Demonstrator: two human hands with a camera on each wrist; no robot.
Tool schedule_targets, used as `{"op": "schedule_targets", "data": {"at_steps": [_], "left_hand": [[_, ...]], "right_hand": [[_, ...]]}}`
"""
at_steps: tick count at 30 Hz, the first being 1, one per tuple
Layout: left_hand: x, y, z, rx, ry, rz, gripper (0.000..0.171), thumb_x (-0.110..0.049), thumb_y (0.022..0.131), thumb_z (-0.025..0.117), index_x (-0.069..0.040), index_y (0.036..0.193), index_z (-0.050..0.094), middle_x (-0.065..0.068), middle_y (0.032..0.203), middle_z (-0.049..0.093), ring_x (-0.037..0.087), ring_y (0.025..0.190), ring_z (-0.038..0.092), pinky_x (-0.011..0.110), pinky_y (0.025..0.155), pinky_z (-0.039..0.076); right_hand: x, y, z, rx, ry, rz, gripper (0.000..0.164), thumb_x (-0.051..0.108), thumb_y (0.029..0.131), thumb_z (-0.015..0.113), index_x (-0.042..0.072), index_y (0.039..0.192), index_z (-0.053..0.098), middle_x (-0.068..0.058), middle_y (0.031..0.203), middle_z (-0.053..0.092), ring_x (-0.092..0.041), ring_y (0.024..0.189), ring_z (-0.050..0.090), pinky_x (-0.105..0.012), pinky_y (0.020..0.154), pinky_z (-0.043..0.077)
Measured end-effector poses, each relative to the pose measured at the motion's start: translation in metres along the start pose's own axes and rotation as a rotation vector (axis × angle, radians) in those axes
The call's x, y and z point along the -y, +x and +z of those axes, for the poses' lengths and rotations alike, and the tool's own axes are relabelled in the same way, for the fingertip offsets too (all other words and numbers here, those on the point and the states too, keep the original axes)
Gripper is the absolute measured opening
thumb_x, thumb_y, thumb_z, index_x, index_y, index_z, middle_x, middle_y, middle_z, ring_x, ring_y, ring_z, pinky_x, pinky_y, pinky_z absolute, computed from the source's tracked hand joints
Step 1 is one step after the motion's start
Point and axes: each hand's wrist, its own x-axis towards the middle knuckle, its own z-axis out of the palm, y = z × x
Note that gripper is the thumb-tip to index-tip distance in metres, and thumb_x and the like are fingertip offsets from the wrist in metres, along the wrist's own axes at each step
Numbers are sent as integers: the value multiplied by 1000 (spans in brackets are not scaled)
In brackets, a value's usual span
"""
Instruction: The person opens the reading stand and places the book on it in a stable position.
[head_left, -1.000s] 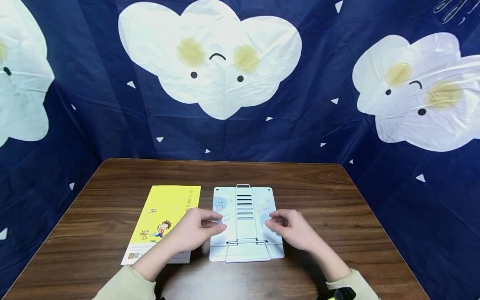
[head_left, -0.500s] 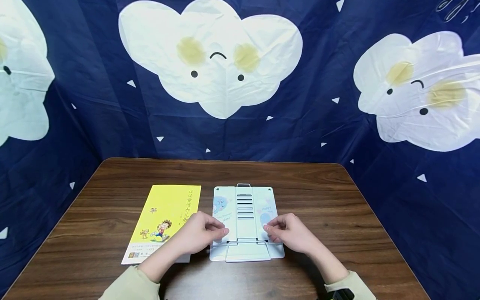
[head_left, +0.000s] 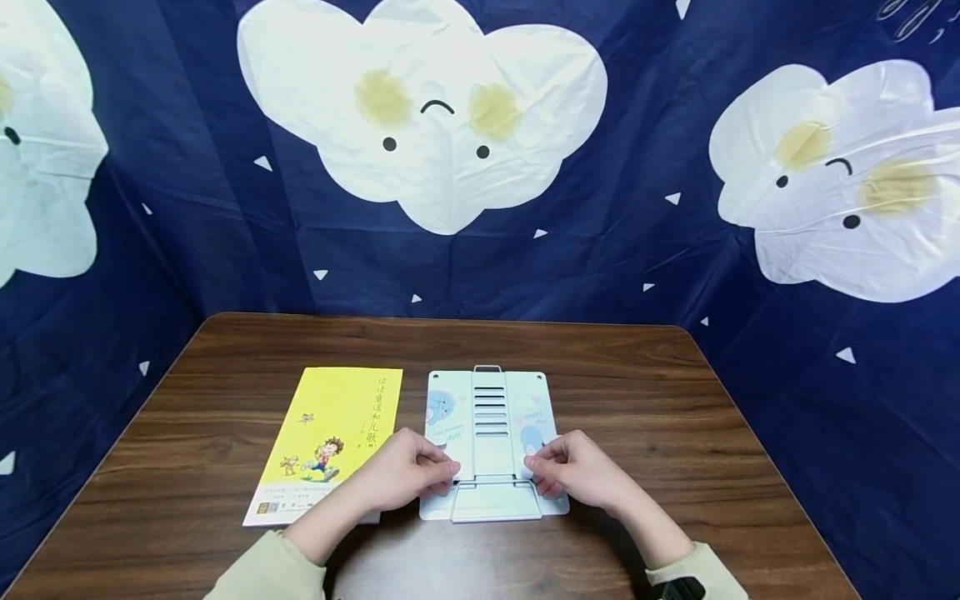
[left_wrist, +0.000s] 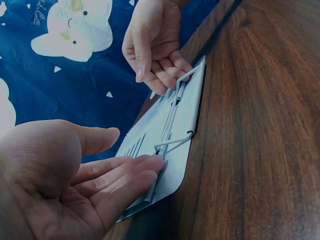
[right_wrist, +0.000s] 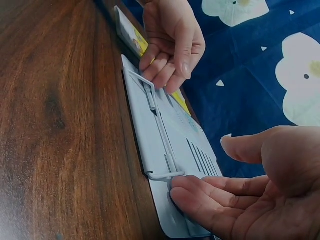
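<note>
Left hand [head_left: 411, 472] and right hand [head_left: 577, 469] both relaxed, gripping nothing, fingertips at the stand [head_left: 492, 457]. Looks stiff, lightish, probably slick; I'd grab it by the sides.

Table [head_left: 645, 392]: both the book stand [head_left: 491, 454] and the book [head_left: 345, 408] are borne on its top.
Book stand: it is laid flat near the middle, to the right of the book, with a gap left between them.
Wire bracket [head_left: 497, 520]: it is set along the stand's near edge.
Wire loop [head_left: 487, 367]: it is placed at the far edge, behind the slots [head_left: 491, 414].
Left hand [head_left: 408, 471]: it is held over the stand's near left part, its forearm passed across the book's near right corner.
Right hand [head_left: 573, 468]: it is held over the near right part.
Cloth backdrop [head_left: 487, 275]: it is hung behind the table.
</note>
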Motion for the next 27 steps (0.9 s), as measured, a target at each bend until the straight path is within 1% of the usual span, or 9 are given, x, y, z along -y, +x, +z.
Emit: {"op": "schedule_targets", "data": {"at_steps": [4, 7, 14, 18, 22, 25, 27], "left_hand": [[2, 1, 2, 15, -28, -16, 21, -16, 100, 75, 3, 97, 80, 9, 76, 75, 23, 72, 75, 37, 63, 64], [2, 2, 4, 23, -41, -26, 19, -15, 101, 74, 3, 97, 80, 9, 77, 76, 22, 72, 75, 36, 64, 64], [1, 2, 5, 32, -77, -52, 18, -11, 100, 74, 6, 99, 80, 11, 79, 76, 22, 73, 75, 37, 66, 65], [2, 2, 7, 10, -88, -65, 14, -8, 94, 80, 5, 99, 79, 10, 83, 77, 20, 78, 75, 34, 69, 64], [4, 0, 10, -21, -76, -65, 17, -2, 87, 84, 6, 101, 78, 9, 87, 78, 18, 82, 75, 31, 73, 62], [4, 0, 12, -30, -109, -77, 21, 4, 84, 84, 9, 103, 77, 11, 88, 78, 21, 83, 77, 32, 75, 63], [5, 0, 13, -34, -142, -89, 23, 8, 82, 84, 11, 104, 75, 13, 88, 78, 23, 83, 77, 34, 76, 64]], "right_hand": [[1, 0, 0, 14, 0, -3, 27, 20, 102, 73, -6, 98, 78, -14, 80, 73, -29, 71, 73, -43, 65, 64], [2, 0, -1, 24, 1, -3, 25, 18, 102, 73, -6, 97, 78, -15, 80, 73, -29, 72, 73, -42, 66, 64], [2, 0, -2, 40, 66, 18, 19, 10, 101, 72, -9, 103, 77, -17, 83, 74, -29, 74, 73, -42, 68, 65], [1, -2, -2, 27, 91, 39, 16, 5, 97, 76, -10, 104, 76, -16, 85, 75, -27, 76, 74, -42, 70, 65], [0, -3, 0, 0, 70, 56, 19, 2, 92, 80, -10, 106, 74, -13, 87, 76, -23, 80, 73, -36, 71, 64], [1, -3, 2, -10, 59, 54, 22, -3, 89, 80, -12, 108, 72, -13, 86, 75, -20, 81, 72, -30, 70, 61], [1, -4, 3, -13, 63, 49, 24, -7, 88, 80, -13, 109, 71, -14, 86, 74, -20, 81, 71, -28, 70, 59]]}}
